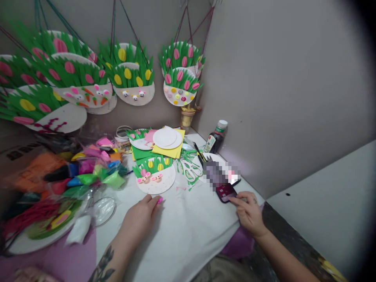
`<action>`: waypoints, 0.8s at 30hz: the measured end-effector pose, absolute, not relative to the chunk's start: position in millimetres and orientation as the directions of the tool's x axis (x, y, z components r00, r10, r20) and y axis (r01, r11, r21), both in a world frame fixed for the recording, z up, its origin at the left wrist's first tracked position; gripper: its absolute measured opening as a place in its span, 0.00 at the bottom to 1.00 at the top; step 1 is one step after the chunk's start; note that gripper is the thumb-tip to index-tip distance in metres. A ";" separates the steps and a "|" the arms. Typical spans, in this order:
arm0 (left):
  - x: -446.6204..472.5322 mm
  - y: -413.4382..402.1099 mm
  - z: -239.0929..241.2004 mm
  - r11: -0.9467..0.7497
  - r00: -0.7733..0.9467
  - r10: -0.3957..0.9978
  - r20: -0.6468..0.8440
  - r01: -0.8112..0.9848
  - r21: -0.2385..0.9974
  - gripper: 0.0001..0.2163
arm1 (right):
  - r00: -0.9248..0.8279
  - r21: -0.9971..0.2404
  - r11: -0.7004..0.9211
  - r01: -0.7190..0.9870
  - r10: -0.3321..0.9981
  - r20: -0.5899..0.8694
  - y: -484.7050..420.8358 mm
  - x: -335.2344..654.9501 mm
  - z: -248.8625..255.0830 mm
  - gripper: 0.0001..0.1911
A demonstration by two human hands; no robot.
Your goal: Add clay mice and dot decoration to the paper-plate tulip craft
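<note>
My left hand (140,219) rests on the white table cover (188,231) with fingers curled together, pinching a small pink piece (160,200). Just beyond it lies a paper-plate craft (155,178) with green grass, yellow eggs and two pink mice. My right hand (249,213) lies at the table's right edge, its index finger stretched out onto the screen of a phone (226,191). White-handled scissors (192,168) lie among green paper scraps between the craft and the phone.
Finished plate baskets (133,80) hang on the back wall. Bags of coloured modelling material (88,172) pile up at left, above a plate (35,235) with scraps. White discs on yellow sheets (167,141) lie behind; a dark bottle (216,137) stands by the right wall.
</note>
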State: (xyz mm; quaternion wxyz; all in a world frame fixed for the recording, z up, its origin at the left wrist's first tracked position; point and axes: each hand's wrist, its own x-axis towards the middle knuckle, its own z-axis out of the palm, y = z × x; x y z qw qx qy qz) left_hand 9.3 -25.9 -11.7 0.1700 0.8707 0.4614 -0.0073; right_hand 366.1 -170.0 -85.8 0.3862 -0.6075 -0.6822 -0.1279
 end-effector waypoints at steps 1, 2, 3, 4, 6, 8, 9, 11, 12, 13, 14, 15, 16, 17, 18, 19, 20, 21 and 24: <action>9.6 -25.8 -11.3 -0.518 0.575 0.800 -0.170 0.806 0.287 0.19 | 0.015 -0.285 0.242 0.928 0.737 0.675 -169.6 365.7 -85.4 0.17; 10.0 -25.8 -11.1 -0.519 0.576 0.799 -0.173 0.806 0.285 0.19 | -0.005 -0.277 0.253 0.927 0.747 0.665 -169.4 365.4 -85.3 0.18; 10.2 -25.7 -11.1 -0.520 0.577 0.798 -0.175 0.805 0.285 0.19 | -0.023 -0.271 0.261 0.926 0.758 0.652 -169.3 365.2 -85.7 0.18; 10.4 -25.7 -11.5 -0.521 0.578 0.797 -0.175 0.805 0.285 0.19 | -0.039 -0.265 0.268 0.926 0.768 0.640 -169.3 365.2 -86.3 0.19; 10.3 -25.7 -12.7 -0.524 0.580 0.797 -0.171 0.803 0.284 0.19 | -0.062 -0.254 0.276 0.927 0.781 0.622 -169.9 365.7 -88.1 0.19; 9.8 -25.7 -14.1 -0.529 0.583 0.796 -0.160 0.800 0.284 0.19 | -0.061 -0.249 0.277 0.928 0.773 0.632 -171.0 366.6 -89.8 0.18; 9.5 -25.6 -14.6 -0.531 0.585 0.796 -0.155 0.798 0.285 0.19 | -0.045 -0.253 0.270 0.929 0.760 0.648 -171.7 367.2 -90.5 0.18; 9.1 -25.5 -15.0 -0.532 0.585 0.797 -0.153 0.798 0.283 0.18 | 0.002 -0.266 0.245 0.932 0.732 0.681 -172.8 368.2 -91.4 0.18; 9.0 -25.4 -14.8 -0.532 0.584 0.797 -0.154 0.799 0.281 0.18 | 0.020 -0.272 0.233 0.934 0.724 0.689 -173.1 368.6 -91.7 0.18; 9.1 -25.4 -14.4 -0.532 0.585 0.796 -0.155 0.799 0.281 0.18 | 0.029 -0.275 0.225 0.935 0.723 0.690 -173.2 369.0 -91.9 0.17; 9.3 -25.4 -13.8 -0.532 0.585 0.796 -0.158 0.799 0.280 0.18 | 0.029 -0.276 0.222 0.935 0.727 0.686 -173.1 369.4 -92.2 0.17; 9.5 -25.5 -13.2 -0.532 0.585 0.795 -0.162 0.799 0.280 0.18 | 0.024 -0.274 0.225 0.935 0.733 0.680 -172.9 369.8 -92.4 0.16; 9.7 -25.7 -12.5 -0.531 0.586 0.793 -0.166 0.799 0.280 0.18 | 0.020 -0.274 0.227 0.935 0.736 0.677 -172.6 370.1 -92.6 0.16; 9.9 -26.0 -11.9 -0.530 0.585 0.793 -0.172 0.800 0.280 0.19 | 0.016 -0.273 0.230 0.934 0.737 0.676 -172.2 370.3 -92.7 0.15; 9.9 -26.3 -11.4 -0.528 0.583 0.793 -0.176 0.802 0.280 0.19 | 0.014 -0.273 0.233 0.934 0.736 0.676 -171.8 370.5 -92.8 0.15; 9.9 -26.6 -11.1 -0.527 0.584 0.793 -0.177 0.801 0.283 0.19 | 0.013 -0.274 0.234 0.933 0.737 0.676 -171.5 370.5 -92.9 0.15; 9.9 -26.8 -10.9 -0.526 0.583 0.794 -0.173 0.801 0.287 0.19 | 0.014 -0.275 0.235 0.932 0.737 0.675 -171.2 370.5 -92.9 0.15; 9.9 -27.0 -10.9 -0.526 0.584 0.794 -0.169 0.799 0.292 0.19 | 0.014 -0.277 0.235 0.932 0.738 0.675 -171.1 370.4 -92.9 0.15; 10.0 -26.9 -11.3 -0.520 0.581 0.796 -0.169 0.800 0.300 0.19 | 0.017 -0.275 0.233 0.933 0.733 0.680 -170.8 370.1 -93.0 0.14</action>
